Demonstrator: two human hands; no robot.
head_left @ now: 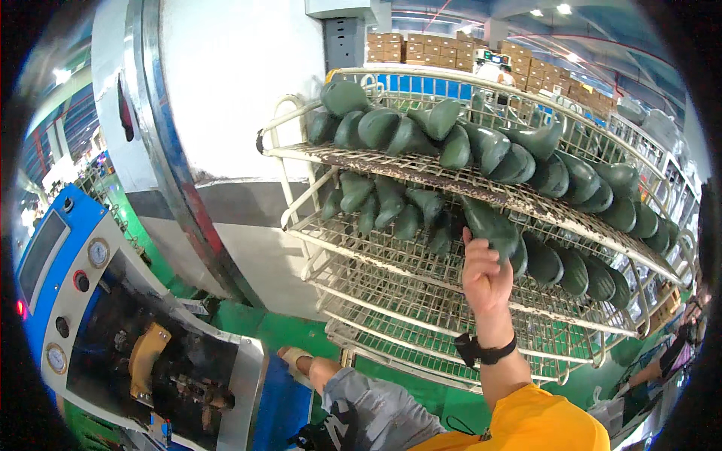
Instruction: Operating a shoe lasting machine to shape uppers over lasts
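My right hand [487, 276] reaches up from the lower right, with a yellow sleeve and a black band at the wrist. Its fingers are curled against the lower end of a dark green shoe last [490, 228] on the rack's second shelf. One finger goes up along the last's left side; the contact on the far side is hidden. More dark green lasts [573, 272] lie in a row to the right of it, others [389, 201] to the left. A fuller row of lasts [380, 128] fills the top shelf. My left hand is out of view.
The cream wire rack [421, 282] has worn, rusty shelf edges and lower wire shelves. A blue machine [56, 259] with gauges stands at the left. Behind it is a white pillar [241, 83]. Stacked cartons [429, 51] stand far back. Another person's arm [662, 361] shows at right.
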